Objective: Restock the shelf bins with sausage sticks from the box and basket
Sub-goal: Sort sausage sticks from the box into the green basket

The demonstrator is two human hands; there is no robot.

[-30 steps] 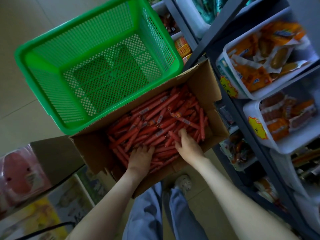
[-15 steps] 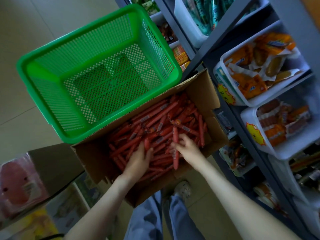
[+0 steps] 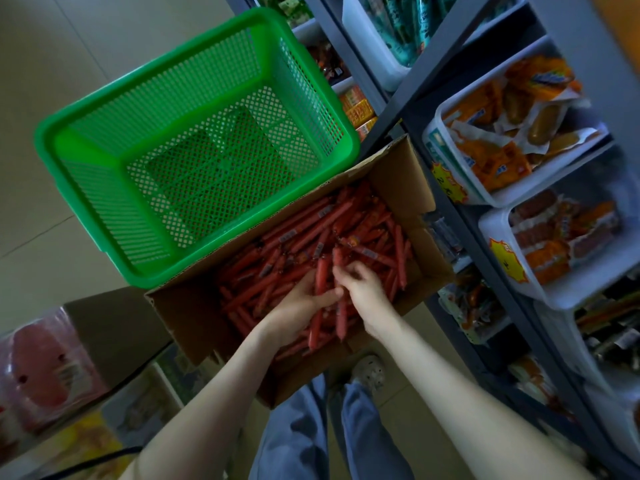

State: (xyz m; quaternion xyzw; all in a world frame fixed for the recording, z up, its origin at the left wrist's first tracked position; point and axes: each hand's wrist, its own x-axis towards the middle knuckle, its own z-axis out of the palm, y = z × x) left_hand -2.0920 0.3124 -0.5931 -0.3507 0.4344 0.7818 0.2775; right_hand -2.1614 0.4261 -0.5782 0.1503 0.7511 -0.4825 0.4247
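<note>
Both hands [image 3: 304, 303] gripping sausage sticks [image 3: 320, 282] inside cardboard box [image 3: 180, 313].

A shop aisle: grey shelving [image 3: 408, 81] holds white bins [image 3: 450, 116] of packaged snacks, with what look like yellow price stickers [image 3: 445, 181] on their fronts.

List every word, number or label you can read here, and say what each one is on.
No text here can be read for certain.
Yellow starburst tag on the upper white bin: handwritten marks, blurred.
Yellow starburst tag on the lower white bin: one dark mark, unreadable.
Labels on the sausage sticks in the cardboard box: too small.
Orange snack packets: blue logo, blurred.
</note>
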